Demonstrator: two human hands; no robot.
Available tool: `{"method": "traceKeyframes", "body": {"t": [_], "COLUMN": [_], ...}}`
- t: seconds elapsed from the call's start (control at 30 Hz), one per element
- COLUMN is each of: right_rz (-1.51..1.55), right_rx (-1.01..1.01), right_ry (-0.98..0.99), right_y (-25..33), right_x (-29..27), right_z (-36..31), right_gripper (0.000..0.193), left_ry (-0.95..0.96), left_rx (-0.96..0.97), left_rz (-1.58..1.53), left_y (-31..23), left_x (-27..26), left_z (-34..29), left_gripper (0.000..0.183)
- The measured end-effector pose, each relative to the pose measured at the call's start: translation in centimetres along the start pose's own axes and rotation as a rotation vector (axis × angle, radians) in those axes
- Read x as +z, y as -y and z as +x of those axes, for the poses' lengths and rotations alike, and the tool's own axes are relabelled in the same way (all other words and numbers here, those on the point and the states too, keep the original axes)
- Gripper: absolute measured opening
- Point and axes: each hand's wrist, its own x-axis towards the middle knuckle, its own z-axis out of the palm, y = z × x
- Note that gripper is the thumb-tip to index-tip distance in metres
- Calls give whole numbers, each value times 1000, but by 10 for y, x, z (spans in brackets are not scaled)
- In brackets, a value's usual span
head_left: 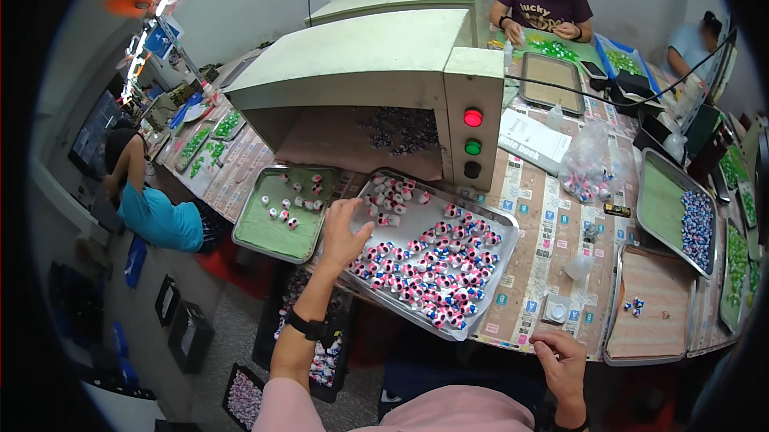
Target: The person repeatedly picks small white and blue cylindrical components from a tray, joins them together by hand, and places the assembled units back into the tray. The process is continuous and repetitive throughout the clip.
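Observation:
My left hand (343, 233) is over the left edge of a metal tray (495, 292) lined with white, its thumb and fingers apart and nothing visible in it. Many small pink, white and blue toy figures (448, 272) crowd this tray, and a separate group of mostly pink and white ones sits at its far left corner. Low on the right, at the table's front edge, my right hand (563, 360) has thumb and fingers pinched together; whatever they hold is too small to make out. A small white square-based container (555, 309) stands just beyond it.
A green-lined tray (268, 236) with a few white and pink pieces lies left. Behind stands a pale box-shaped machine (352, 55) with an open front. Rightward are a plastic bag (591, 163), a small bottle (578, 267) and more trays. Co-workers sit around; black crates (260, 344) stand below.

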Motion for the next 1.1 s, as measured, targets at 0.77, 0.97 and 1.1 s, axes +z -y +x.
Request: {"method": "traceKeyframes", "body": {"t": [0.77, 0.97, 1.1], "right_rz": [-9, 15, -43], "right_rx": [48, 71, 77], "right_ry": [7, -21, 9], "right_y": [-2, 15, 22], "right_x": [4, 8, 5], "right_z": [-1, 0, -3], "right_gripper": [11, 11, 13], "left_ry": [232, 443, 421], "left_rx": [77, 211, 247], "left_rz": [4, 35, 133], "left_y": [30, 55, 47], "left_x": [-11, 25, 52], "left_z": [36, 111, 157], "left_gripper": [79, 89, 94]}}
